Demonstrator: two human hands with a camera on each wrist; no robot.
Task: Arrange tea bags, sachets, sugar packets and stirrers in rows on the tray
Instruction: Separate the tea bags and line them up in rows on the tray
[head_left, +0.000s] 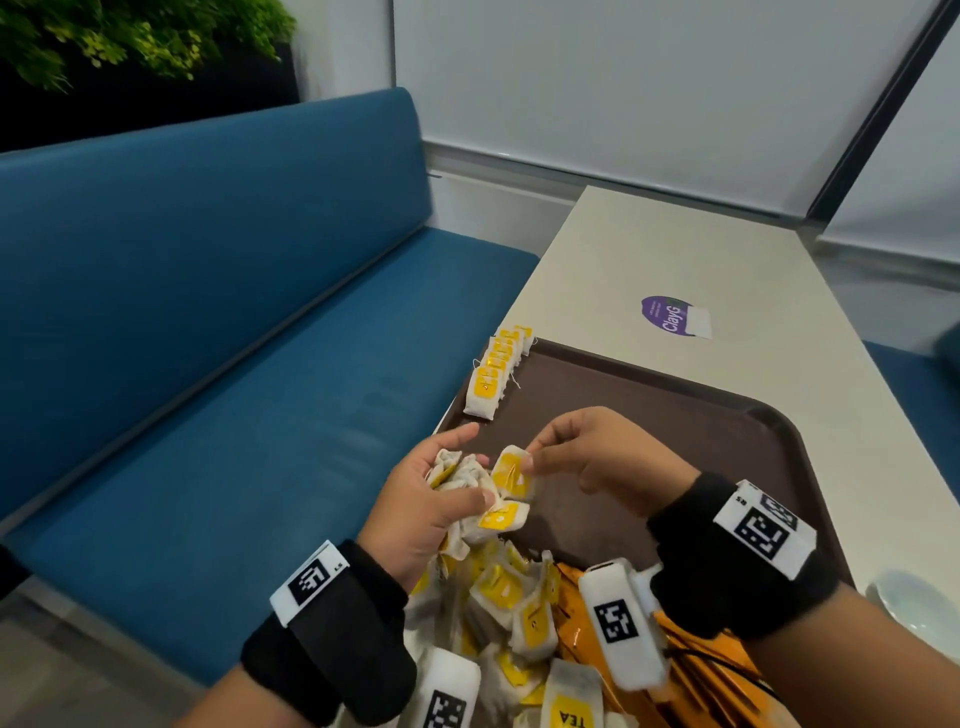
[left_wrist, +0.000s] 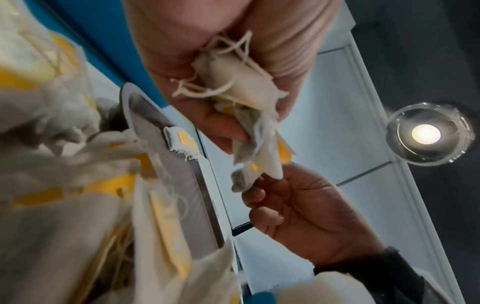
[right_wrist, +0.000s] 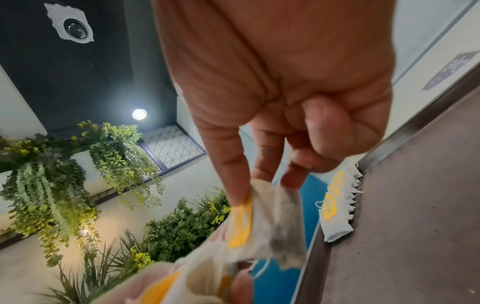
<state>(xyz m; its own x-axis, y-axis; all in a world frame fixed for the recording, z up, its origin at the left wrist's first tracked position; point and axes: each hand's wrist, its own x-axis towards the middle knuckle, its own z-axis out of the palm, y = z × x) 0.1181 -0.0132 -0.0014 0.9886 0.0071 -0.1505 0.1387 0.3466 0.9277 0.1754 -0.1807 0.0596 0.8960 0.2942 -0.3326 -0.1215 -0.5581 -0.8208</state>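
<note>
loose tea bag pile (head_left: 498, 613) nr cam; r hand (head_left: 597, 457) pinches white/yellow tea bag (head_left: 511, 470).

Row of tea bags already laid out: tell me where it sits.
In the head view, the row of tea bags lies along the brown tray's far-left edge, beside the blue bench, beyond both hands.

"ClayG" sticker (head_left: 666, 316); "TEA" tag (head_left: 571, 716)

one tray (head_left: 675, 410), two hands, one row of tea bags (head_left: 496, 366)
</note>
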